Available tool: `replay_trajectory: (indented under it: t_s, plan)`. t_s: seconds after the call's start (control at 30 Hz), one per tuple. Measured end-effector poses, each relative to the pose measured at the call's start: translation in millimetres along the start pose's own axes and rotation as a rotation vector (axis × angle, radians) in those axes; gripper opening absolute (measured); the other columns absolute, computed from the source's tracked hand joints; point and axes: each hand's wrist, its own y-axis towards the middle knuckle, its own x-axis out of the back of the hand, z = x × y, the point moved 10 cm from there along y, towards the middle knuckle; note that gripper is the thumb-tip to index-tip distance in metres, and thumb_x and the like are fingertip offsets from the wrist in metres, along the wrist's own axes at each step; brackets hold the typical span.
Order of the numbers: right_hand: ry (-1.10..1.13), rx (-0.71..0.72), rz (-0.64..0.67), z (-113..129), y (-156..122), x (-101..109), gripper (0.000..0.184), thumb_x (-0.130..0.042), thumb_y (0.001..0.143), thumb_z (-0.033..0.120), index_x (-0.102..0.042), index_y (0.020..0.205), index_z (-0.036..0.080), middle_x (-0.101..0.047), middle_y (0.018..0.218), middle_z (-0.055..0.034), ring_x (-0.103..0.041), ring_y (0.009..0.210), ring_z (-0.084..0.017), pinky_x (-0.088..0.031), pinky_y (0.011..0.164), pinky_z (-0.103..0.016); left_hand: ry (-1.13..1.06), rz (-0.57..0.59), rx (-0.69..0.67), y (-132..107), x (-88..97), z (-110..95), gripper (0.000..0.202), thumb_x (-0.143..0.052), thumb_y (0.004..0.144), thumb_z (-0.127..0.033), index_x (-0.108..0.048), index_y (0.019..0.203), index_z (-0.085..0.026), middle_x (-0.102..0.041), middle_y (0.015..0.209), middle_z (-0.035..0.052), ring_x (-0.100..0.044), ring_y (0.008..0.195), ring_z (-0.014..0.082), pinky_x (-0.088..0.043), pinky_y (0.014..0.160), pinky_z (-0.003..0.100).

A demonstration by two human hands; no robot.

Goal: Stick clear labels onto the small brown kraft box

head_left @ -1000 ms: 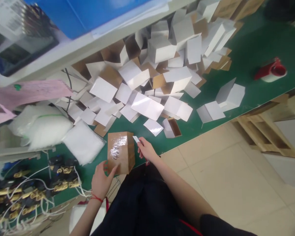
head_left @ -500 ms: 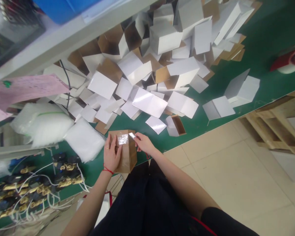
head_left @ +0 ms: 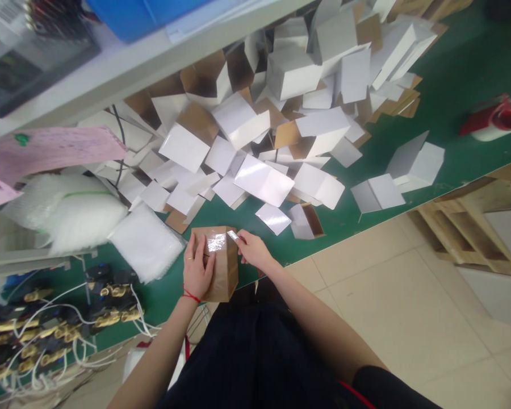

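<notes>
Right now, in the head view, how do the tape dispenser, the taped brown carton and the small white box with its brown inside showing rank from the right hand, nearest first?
1. Taped brown carton: just left of the right hand.
2. Small white box: ahead and to the right.
3. Tape dispenser: far right.

Your green bench (head_left: 455, 74): 8 to 2 o'clock. White shelf (head_left: 132, 65) above it, 10 to 11. Pale tiled floor (head_left: 392, 318) at your 4 o'clock; wooden rack (head_left: 457, 234) at your 3.
</notes>
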Motion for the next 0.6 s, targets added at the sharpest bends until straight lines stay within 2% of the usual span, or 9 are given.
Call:
replay_trajectory:
  t_s: [0.17, 0.33, 0.47, 0.6]
  plan:
    - [-0.014, -0.013, -0.003, 2, -1, 0, 0.015, -0.048, 0.105, 0.025, -0.055, 0.092, 0.023, -0.060, 0.064, 0.0073, -0.062, 0.044, -0.010, -0.042, 0.045, -0.016, 0.062, -0.049, -0.062, 25, 13.7, -3, 0.051, -0.051, 0.100, -0.045, -0.054, 0.143, -0.018, -0.048, 0.152, 0.0196, -0.047, 0.141, 0.0356, -0.042, 0.115, 0.056]
    - [-0.147, -0.017, -0.019, 10, -3, 1, 0.015, -0.045, 0.106, 0.026, -0.054, 0.095, 0.023, -0.062, 0.067, 0.0069, -0.061, 0.045, -0.009, -0.043, 0.049, -0.017, 0.049, 0.027, -0.179, 55, 3.6, -3, 0.051, -0.049, 0.100, -0.049, -0.059, 0.139, -0.018, -0.054, 0.146, 0.0170, -0.046, 0.139, 0.0366, -0.039, 0.117, 0.057]
    - [-0.255, -0.029, -0.035, 16, -7, 1, 0.016, -0.041, 0.108, 0.028, -0.054, 0.099, 0.024, -0.066, 0.071, 0.0059, -0.061, 0.047, -0.009, -0.045, 0.055, -0.018, 0.025, 0.043, -0.198, 60, -1.6, 0, 0.051, -0.049, 0.100, -0.049, -0.060, 0.138, -0.017, -0.060, 0.135, 0.0164, -0.048, 0.131, 0.0348, -0.038, 0.116, 0.055]
    - [-0.406, -0.038, -0.003, 34, -16, -1, 0.018, -0.039, 0.108, 0.026, -0.055, 0.101, 0.022, -0.069, 0.072, 0.0027, -0.066, 0.055, -0.013, -0.047, 0.061, -0.020, 0.025, -0.002, -0.185, 52, 3.1, 2, 0.052, -0.052, 0.099, -0.051, -0.064, 0.132, -0.013, -0.062, 0.123, 0.0169, -0.053, 0.116, 0.0328, -0.042, 0.109, 0.053]
